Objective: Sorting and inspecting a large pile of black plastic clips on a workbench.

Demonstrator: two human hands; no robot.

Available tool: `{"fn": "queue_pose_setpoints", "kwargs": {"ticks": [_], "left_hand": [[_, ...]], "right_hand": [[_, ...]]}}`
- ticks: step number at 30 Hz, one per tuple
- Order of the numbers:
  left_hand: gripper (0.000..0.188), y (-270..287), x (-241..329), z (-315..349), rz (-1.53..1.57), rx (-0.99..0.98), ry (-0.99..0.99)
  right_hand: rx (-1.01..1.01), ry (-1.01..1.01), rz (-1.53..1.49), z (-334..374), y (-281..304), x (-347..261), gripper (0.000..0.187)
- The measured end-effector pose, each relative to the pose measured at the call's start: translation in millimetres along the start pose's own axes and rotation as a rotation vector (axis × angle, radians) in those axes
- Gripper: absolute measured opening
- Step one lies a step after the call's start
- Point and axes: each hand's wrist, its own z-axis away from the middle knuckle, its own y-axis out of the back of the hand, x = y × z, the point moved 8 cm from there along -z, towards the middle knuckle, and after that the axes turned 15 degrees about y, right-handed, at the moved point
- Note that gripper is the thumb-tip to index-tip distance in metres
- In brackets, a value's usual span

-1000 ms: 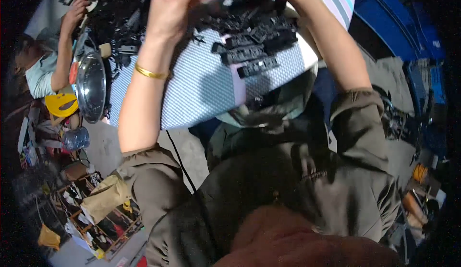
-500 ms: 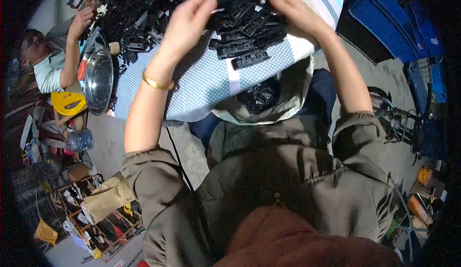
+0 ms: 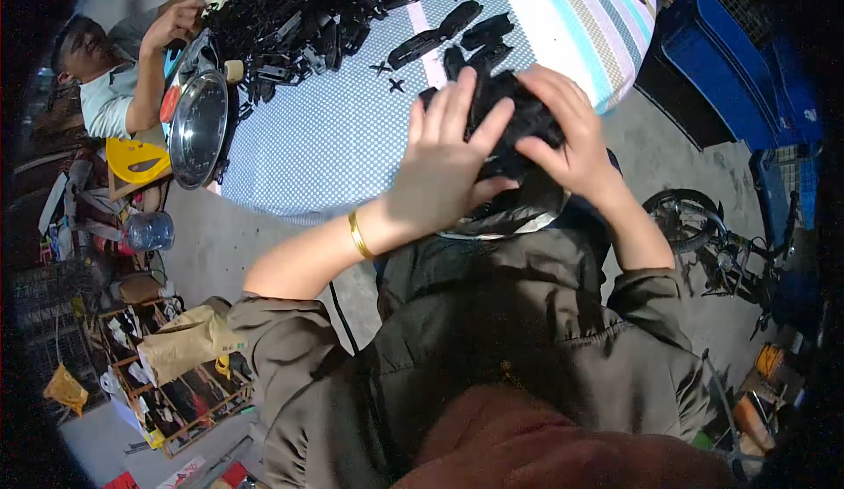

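At the near edge of the cloth-covered table, a bunch of black plastic parts [image 3: 520, 115] sits between my two hands. My left hand [image 3: 444, 159] lies against its left side, open with fingers spread. On the right, my right hand [image 3: 570, 133] rests over the bunch with fingers apart, touching it without closing round it. Below them is the mouth of a pale-rimmed sack [image 3: 519, 228], its inside mostly hidden by my hands and the parts. A few more black parts [image 3: 420, 47] lie just beyond on the cloth.
A large heap of black parts [image 3: 299, 27] covers the far left of the patterned tablecloth [image 3: 308, 150]. Beside it are a round metal basin [image 3: 199, 128], a yellow stool [image 3: 138, 162] and another person [image 3: 119, 93]. Blue bins [image 3: 712, 58] and a bicycle [image 3: 703, 225] stand right.
Both hands have come nearer to me, drawing black parts off the cloth to the table edge above the sack. A few parts stay behind on the cloth. The view has shifted slightly.
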Motion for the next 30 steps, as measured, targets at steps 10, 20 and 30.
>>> {"fn": "queue_pose_setpoints", "kwargs": {"ticks": [10, 20, 30], "left_hand": [[0.047, -27, 29, 49, -0.134, 0.024, -0.327], [0.023, 7, 31, 27, 0.084, -0.013, -0.548], [0.082, -8, -67, -57, -0.046, -0.011, 0.223]], "right_hand": [[-0.120, -0.111, -0.021, 60, 0, -44, 0.055], [-0.036, 0.067, -0.083, 30, 19, -31, 0.021], [-0.120, 0.089, 0.187, -65, -41, 68, 0.044]]}}
